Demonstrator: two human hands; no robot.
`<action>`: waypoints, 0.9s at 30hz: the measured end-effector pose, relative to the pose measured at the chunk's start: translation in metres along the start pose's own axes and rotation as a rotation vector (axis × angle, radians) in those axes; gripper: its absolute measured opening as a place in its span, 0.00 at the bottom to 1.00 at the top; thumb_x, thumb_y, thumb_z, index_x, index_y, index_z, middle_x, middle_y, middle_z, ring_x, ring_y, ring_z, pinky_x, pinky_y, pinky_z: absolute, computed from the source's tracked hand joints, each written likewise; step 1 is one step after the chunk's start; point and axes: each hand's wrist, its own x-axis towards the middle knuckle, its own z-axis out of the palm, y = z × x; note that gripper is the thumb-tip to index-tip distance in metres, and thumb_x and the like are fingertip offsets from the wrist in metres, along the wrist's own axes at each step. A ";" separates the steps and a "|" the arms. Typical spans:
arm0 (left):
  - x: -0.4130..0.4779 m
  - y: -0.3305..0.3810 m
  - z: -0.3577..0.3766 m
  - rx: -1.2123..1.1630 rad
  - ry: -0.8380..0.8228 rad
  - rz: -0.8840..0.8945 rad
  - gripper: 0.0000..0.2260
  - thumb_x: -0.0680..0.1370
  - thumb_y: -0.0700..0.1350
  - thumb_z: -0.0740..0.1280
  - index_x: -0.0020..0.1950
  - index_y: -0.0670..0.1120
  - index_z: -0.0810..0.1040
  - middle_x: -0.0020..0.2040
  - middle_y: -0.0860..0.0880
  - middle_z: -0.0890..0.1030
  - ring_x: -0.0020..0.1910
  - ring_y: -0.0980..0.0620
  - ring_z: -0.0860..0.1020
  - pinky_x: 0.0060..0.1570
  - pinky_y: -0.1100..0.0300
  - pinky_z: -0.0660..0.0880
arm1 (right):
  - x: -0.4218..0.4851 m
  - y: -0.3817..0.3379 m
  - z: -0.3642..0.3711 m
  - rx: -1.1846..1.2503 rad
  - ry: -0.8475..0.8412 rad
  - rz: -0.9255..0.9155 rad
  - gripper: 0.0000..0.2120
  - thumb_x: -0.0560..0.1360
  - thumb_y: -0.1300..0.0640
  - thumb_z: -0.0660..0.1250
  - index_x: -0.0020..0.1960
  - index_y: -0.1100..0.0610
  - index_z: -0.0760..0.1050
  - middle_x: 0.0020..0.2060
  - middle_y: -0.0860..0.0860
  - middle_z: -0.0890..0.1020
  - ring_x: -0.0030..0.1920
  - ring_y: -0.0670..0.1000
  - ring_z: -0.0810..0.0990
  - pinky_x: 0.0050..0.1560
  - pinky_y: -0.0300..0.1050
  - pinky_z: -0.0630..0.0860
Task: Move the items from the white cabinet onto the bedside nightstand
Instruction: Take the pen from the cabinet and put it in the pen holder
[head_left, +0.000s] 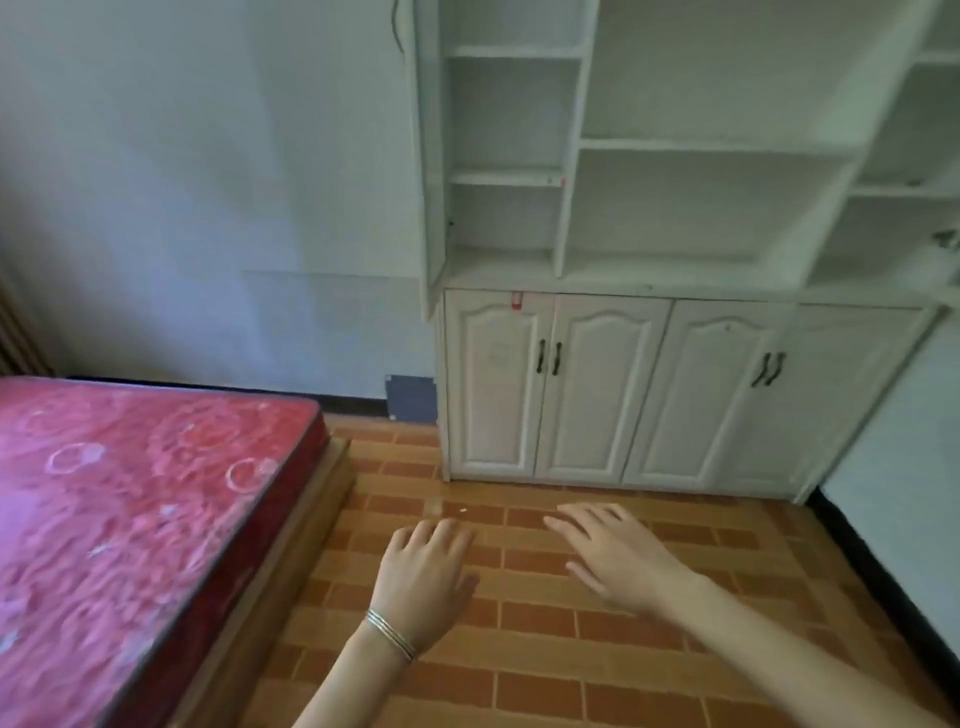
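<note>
The white cabinet (570, 171) stands against the far wall, to the right of the bed and facing the person. Its upper half is open shelving in three columns. Its lower half has four panelled doors (587, 389), all closed, with dark handles (548, 357) in pairs. A small red tag (516, 300) sits at the top edge of the leftmost door. On a shelf in the right-hand column, at the frame's edge, lies a small grey object (946, 240), too blurred and cut off to identify.

Both hands are held out over the floor in front of the cabinet, well apart from it and touching nothing. The left hand (423, 577) is palm down with its fingers relaxed and slightly bent, grasping nothing. Thin bangles (390, 634) circle its wrist. The right hand (618, 556) is also palm down with its fingers straight and spread, likewise released.

The floor (571, 649) is laid in orange-brown brick-pattern tile. At the left a red patterned mattress (130, 519) rests on a wooden bed frame (291, 571). A grey panel (410, 397) leans at the wall base between bed and cabinet.
</note>
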 end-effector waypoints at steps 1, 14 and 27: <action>0.024 0.018 0.003 -0.006 0.004 0.040 0.23 0.59 0.58 0.76 0.51 0.53 0.81 0.47 0.54 0.82 0.43 0.52 0.81 0.40 0.56 0.78 | -0.013 0.024 -0.003 0.006 0.004 0.052 0.25 0.80 0.50 0.53 0.74 0.53 0.52 0.73 0.54 0.59 0.72 0.54 0.57 0.71 0.51 0.53; 0.260 0.171 0.014 -0.113 0.103 0.403 0.23 0.67 0.55 0.73 0.59 0.49 0.77 0.54 0.48 0.81 0.52 0.46 0.79 0.49 0.48 0.77 | -0.078 0.230 -0.023 -0.033 0.197 0.397 0.23 0.77 0.50 0.59 0.70 0.56 0.64 0.67 0.54 0.70 0.66 0.54 0.68 0.66 0.51 0.62; 0.491 0.208 0.036 -0.172 0.158 0.559 0.23 0.76 0.54 0.62 0.70 0.48 0.67 0.67 0.45 0.73 0.65 0.43 0.70 0.63 0.47 0.66 | -0.004 0.399 -0.035 -0.045 0.245 0.608 0.23 0.78 0.51 0.58 0.71 0.56 0.61 0.68 0.56 0.67 0.68 0.57 0.65 0.66 0.53 0.61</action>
